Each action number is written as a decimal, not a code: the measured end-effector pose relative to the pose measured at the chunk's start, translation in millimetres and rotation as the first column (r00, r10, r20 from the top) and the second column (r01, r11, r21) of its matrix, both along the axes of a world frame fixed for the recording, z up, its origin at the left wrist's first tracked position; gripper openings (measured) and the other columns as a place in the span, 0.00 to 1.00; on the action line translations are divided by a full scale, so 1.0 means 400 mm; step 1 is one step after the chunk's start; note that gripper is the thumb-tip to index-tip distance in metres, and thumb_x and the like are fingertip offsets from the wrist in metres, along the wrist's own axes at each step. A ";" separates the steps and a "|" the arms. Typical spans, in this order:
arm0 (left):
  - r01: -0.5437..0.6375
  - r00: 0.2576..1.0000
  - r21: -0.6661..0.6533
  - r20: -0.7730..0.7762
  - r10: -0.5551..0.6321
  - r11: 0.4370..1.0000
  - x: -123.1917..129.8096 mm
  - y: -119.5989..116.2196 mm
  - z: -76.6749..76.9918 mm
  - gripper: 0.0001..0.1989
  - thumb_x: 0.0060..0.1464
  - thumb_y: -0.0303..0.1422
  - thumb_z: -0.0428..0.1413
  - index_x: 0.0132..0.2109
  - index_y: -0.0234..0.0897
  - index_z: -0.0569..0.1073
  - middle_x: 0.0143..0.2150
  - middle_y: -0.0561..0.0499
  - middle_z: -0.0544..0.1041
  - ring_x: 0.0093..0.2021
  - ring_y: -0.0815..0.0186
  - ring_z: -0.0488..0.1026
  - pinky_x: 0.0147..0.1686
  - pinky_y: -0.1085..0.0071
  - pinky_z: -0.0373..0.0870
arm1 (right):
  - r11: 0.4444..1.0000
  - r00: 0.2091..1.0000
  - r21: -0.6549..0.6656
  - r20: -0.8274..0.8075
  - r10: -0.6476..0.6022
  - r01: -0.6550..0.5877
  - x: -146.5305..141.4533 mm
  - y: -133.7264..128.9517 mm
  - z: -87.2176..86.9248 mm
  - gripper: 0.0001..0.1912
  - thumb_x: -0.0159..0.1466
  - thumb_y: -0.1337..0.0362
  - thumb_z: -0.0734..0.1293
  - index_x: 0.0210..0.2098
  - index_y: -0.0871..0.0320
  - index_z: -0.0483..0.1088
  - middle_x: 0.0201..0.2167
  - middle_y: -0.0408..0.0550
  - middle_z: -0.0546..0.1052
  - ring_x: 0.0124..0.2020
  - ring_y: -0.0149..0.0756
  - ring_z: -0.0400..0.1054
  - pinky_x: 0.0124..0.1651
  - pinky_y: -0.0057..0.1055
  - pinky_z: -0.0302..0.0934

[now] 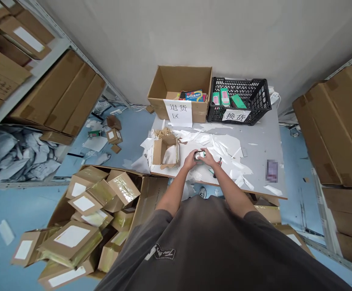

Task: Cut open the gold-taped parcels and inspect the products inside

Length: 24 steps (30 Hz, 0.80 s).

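Note:
Between them, my left hand (pixel 190 160) and my right hand (pixel 208 157) grip a small white-and-green box (pixel 199 155) above the front of the table. Fingers of both hands wrap around its sides, so only its upper face shows. Left of my left hand stands an opened cardboard carton (pixel 170 154) with white paper inside. Just under my right forearm lies a slim tool with red and dark parts, perhaps a cutter (pixel 220 161), partly hidden by the arm.
Torn white paper (pixel 224 145) litters the table (pixel 263 141). Behind are a cardboard box (pixel 200 111) with books and a black crate (pixel 259 103) with green boxes. Taped parcels (pixel 72 236) fill a large carton at left. Shelves with cartons flank both sides.

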<state>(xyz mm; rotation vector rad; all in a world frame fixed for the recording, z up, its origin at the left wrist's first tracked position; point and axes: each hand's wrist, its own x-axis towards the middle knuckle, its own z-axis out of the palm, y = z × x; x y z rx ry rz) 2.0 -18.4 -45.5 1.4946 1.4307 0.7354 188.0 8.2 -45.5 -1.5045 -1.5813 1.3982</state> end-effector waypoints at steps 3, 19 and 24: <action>0.004 1.000 -0.016 -0.004 -0.004 1.000 -0.004 0.009 0.010 0.43 0.42 0.28 0.75 0.67 0.40 0.73 0.67 0.40 0.76 0.65 0.46 0.75 0.67 0.51 0.71 | 0.997 0.990 0.025 -0.125 -0.070 0.073 0.023 -0.014 -0.010 0.34 0.57 0.51 0.73 0.60 0.49 0.64 0.63 0.57 0.74 0.63 0.50 0.72 0.66 0.51 0.67; 0.088 0.996 -0.065 -0.029 -0.090 0.994 -0.002 0.027 0.002 0.47 0.39 0.31 0.77 0.66 0.40 0.70 0.64 0.42 0.76 0.64 0.49 0.75 0.67 0.51 0.71 | 0.959 0.830 0.007 0.503 0.241 -0.282 0.038 0.041 0.058 0.29 0.55 0.64 0.80 0.57 0.50 0.80 0.76 0.55 0.66 0.67 0.64 0.71 0.67 0.54 0.67; 0.112 0.992 -0.087 -0.050 -0.117 0.990 0.004 0.049 0.000 0.52 0.34 0.29 0.78 0.68 0.38 0.68 0.64 0.40 0.76 0.63 0.48 0.75 0.66 0.52 0.72 | 0.858 0.674 -0.024 0.608 0.420 -0.513 -0.008 0.108 0.088 0.34 0.47 0.72 0.84 0.53 0.49 0.80 0.78 0.55 0.64 0.65 0.67 0.72 0.64 0.55 0.70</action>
